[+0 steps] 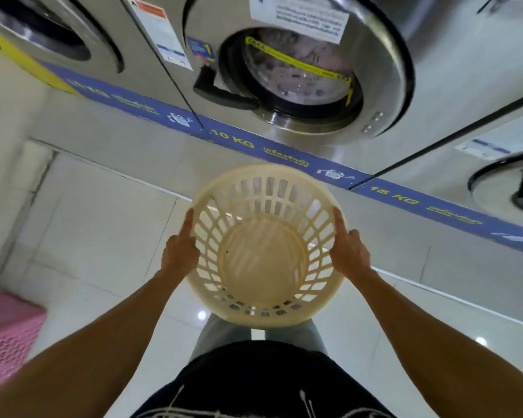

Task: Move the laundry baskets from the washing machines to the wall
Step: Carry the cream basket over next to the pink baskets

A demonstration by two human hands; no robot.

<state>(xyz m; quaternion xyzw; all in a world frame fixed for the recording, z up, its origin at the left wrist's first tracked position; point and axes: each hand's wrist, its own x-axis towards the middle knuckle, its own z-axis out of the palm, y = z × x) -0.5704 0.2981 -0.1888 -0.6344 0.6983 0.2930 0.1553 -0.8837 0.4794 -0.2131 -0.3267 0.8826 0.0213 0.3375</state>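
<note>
A round cream plastic laundry basket [264,254] with slotted walls is held off the floor in front of my body. It holds nothing. My left hand [180,250] grips its left rim with the thumb up along the edge. My right hand [347,251] grips the right rim the same way. Just beyond the basket stands a steel front-loading washing machine [299,76] marked 10 KG, its round door shut and laundry behind the glass.
More washing machines stand to the left [52,34] and to the right [507,188], above a blue strip on a raised tiled base. A pink slotted basket [9,333] sits on the glossy white floor at the far left, near a pale wall.
</note>
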